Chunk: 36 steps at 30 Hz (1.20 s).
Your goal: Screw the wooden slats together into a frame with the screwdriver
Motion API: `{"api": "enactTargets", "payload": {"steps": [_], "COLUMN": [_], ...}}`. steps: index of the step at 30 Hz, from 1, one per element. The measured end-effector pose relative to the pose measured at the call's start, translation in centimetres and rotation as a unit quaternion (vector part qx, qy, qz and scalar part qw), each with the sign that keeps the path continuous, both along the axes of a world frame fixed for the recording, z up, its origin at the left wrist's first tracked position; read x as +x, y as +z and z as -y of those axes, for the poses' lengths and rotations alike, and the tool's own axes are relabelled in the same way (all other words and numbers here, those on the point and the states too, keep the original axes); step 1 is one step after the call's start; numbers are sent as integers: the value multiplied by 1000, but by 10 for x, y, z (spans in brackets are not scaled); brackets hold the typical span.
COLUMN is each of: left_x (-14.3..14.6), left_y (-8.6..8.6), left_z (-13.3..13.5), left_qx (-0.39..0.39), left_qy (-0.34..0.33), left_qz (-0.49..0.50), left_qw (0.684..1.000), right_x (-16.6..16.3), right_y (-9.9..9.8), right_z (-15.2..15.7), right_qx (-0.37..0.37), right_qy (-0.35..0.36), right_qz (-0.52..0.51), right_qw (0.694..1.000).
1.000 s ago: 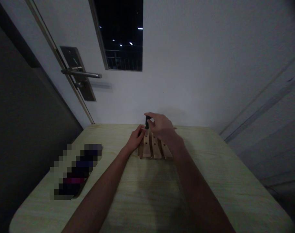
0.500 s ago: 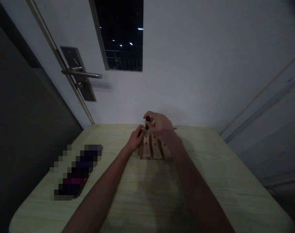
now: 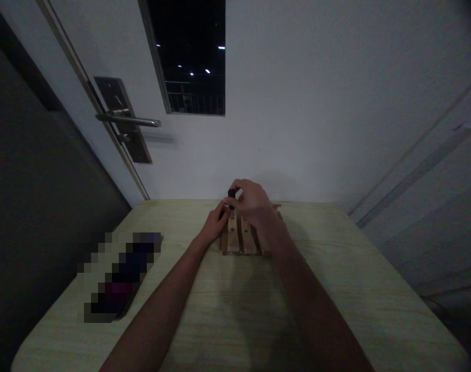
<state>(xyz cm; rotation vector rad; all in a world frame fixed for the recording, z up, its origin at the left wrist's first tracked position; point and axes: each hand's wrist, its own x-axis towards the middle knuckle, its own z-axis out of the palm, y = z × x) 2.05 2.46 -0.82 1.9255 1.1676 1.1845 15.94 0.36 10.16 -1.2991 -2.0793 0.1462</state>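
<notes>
A small slatted wooden piece (image 3: 241, 238) lies at the far middle of a pale wooden table (image 3: 235, 305). My right hand (image 3: 251, 204) is closed around a small black-handled tool (image 3: 231, 195) that stands upright over the far end of a slat. My left hand (image 3: 215, 223) rests against the left side of the wooden piece, its fingers curled and pinched near the tool's tip. What the fingertips hold is too small to make out.
A blurred-out dark object (image 3: 121, 274) lies on the table's left part. Behind the table stands a white wall with a dark window (image 3: 189, 57). To the left is a door with a metal lever handle (image 3: 129, 121).
My right hand has turned slightly on the tool's handle, and its fingers have shifted. The view has drifted a little. The wooden piece and my left hand stay in place.
</notes>
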Motion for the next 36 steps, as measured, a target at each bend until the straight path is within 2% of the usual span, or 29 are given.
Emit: {"api": "enactTargets", "payload": {"steps": [5, 9, 20, 36], "left_x": [0, 0, 0, 0], "left_y": [-1, -2, 4, 1], "left_z": [-1, -1, 2, 0], "left_qx": [-1, 2, 4, -12], "left_qy": [-7, 3, -24, -15], "left_qz": [3, -8, 9, 6], "left_qw": [1000, 1000, 1000, 1000], "right_x": [-1, 1, 1, 4], "right_y": [-4, -3, 5, 7], "right_z": [-2, -1, 7, 8], "right_qx": [-18, -10, -61, -54], "right_qy": [-9, 29, 21, 4], "right_qz": [-8, -2, -2, 36], "right_qw": [1000, 1000, 998, 998]}}
